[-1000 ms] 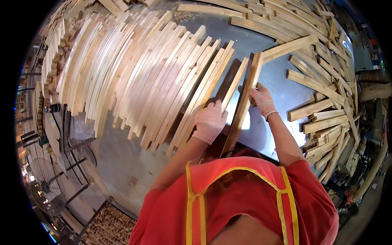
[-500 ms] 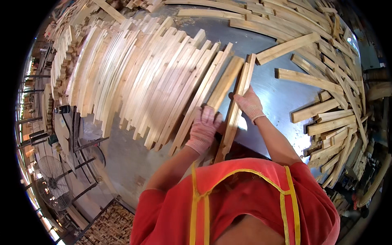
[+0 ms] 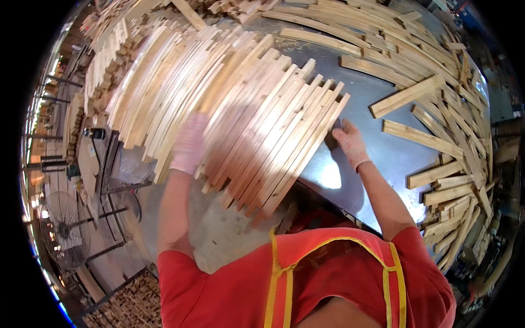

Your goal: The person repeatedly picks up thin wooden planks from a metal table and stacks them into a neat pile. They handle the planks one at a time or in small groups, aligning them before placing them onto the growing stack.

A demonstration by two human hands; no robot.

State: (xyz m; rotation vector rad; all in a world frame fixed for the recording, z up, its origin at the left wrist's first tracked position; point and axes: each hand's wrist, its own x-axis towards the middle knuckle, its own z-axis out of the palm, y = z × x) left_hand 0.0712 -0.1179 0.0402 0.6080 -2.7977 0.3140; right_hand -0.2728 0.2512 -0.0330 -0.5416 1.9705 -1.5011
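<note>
Fingers (image 3: 343,131) spread flat, touching slat stack (image 3: 257,115)

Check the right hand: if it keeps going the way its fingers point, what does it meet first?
The right hand lies flat on the grey table, fingers aimed up-left. First in that line is probably the outermost slat of the fanned row of wooden slats, almost touching already.

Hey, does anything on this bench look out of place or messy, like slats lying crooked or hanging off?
Yes. The slat row overhangs the table's near edge, under the left hand. Right of the right hand, loose slats lie scattered at odd angles, not in the row.
</note>
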